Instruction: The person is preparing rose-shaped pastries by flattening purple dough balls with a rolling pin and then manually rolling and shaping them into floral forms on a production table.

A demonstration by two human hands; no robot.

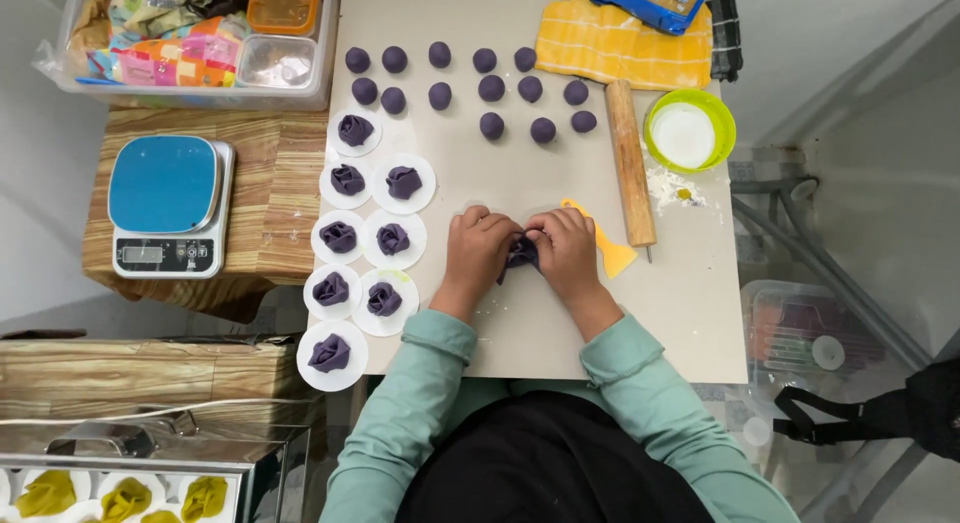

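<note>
eight folded purple pieces (347,180) sit on white rounds at the left, while mid-worktop (690,313) the left hand (478,245) and right hand (568,245) pinch one dough piece (521,251) between them, folding underway; finishing seems to call for tighter pleats.

Purple dough piece (521,251): folded, pleated, dark, pinched between both hands on beige board, near front edge

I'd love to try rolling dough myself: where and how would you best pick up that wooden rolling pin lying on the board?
Grip the rolling pin around its middle, coming straight down from above. It lies flat and long, running away from the person, so fingers can close across its narrow width. The left side is probably easier: the green bowl sits close on its right, and the yellow scraper lies by its near end.
</note>
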